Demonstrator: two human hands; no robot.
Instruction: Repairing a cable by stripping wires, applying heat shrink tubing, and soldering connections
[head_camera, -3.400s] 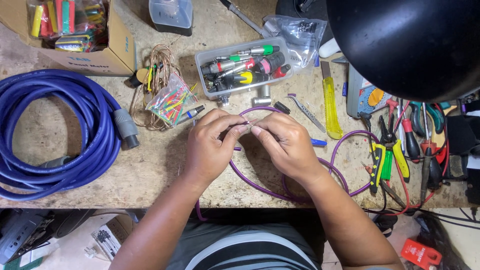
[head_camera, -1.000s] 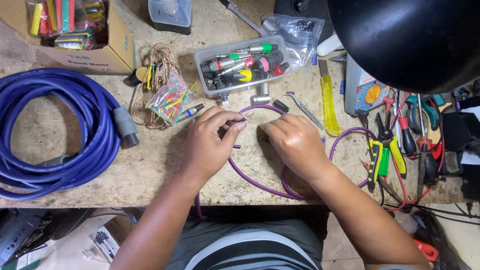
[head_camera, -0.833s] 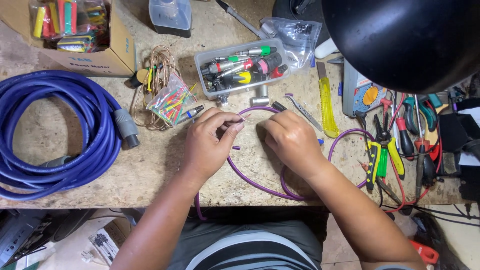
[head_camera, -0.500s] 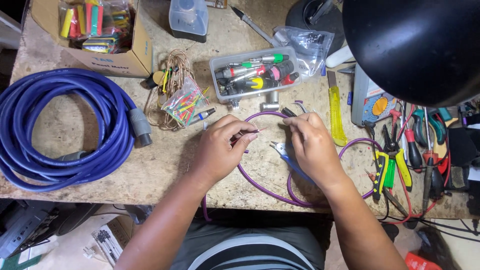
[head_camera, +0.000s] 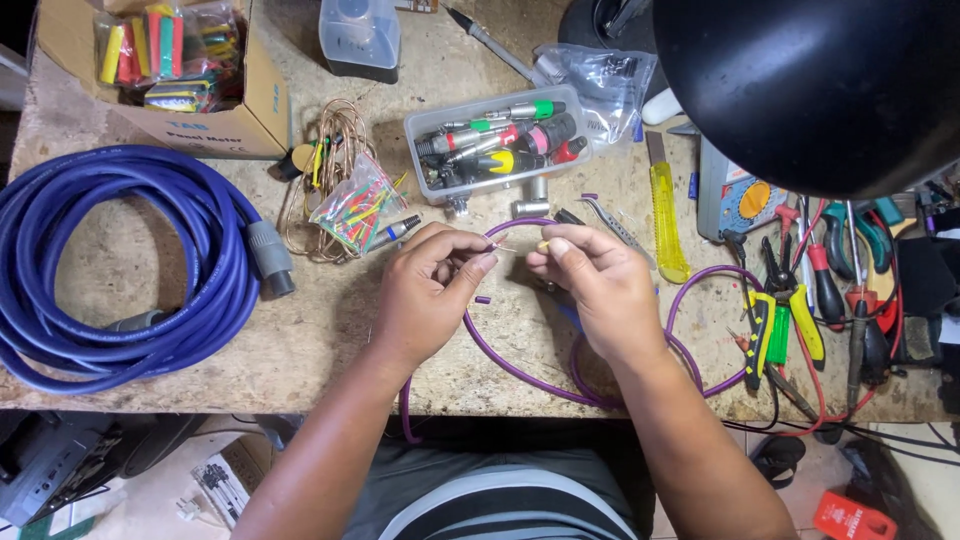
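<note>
Here, both hands meet over the middle of the worn surface (head_camera: 120, 250). The left hand (head_camera: 425, 295) has its fingers (head_camera: 470, 262) pressed together, pinching the end of the purple cable (head_camera: 500, 350), from which thin bare wire strands stick out toward the other hand. The right hand (head_camera: 595, 285) pinches a small pale, yellowish piece (head_camera: 543, 245) between thumb and forefinger, just beside those strands (whether it touches them cannot be told).

The cable curves down from the left hand along the near edge of the surface, loops under the right wrist and rises again toward the pliers and cutters (head_camera: 775, 325) on the right. Just behind the hands stands a clear plastic tray of connectors (head_camera: 495, 145), with tweezers (head_camera: 610, 220) and a yellow utility knife (head_camera: 665, 225) beside it. A thick blue coiled cable (head_camera: 110, 260) lies well apart on the left, near a cardboard box (head_camera: 255, 100). A black lamp shade (head_camera: 810, 90) hangs over the upper right.
</note>
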